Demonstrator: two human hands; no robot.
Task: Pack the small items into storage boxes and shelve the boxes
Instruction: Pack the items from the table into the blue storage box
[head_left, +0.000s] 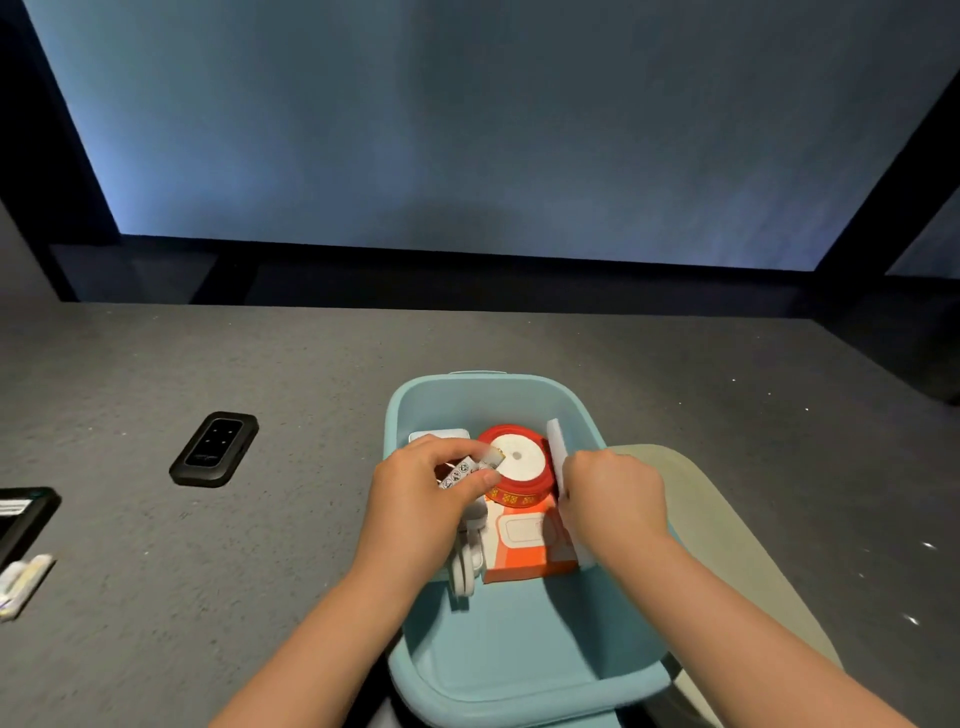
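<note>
Head view: both hands work inside a teal box (519, 649) on the bench. Left hand (415, 499) pinches a small printed tag (460, 474); right hand (613, 499) clasps a thin white card (555, 441). Both likely light and bendable, best held by edges. Beyond, a red spool (517, 465); items beneath the hands stay obscured.

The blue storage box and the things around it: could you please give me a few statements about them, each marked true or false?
1. The red ribbon spool lies inside the blue storage box. True.
2. The left hand is empty. False: it pinches a small white item.
3. The black device sits inside the box. False: it lies on the grey table, left of the box.
4. The right hand holds a flat white piece at the box's right side. True.
5. An orange and white carton lies in the box. True.
</note>
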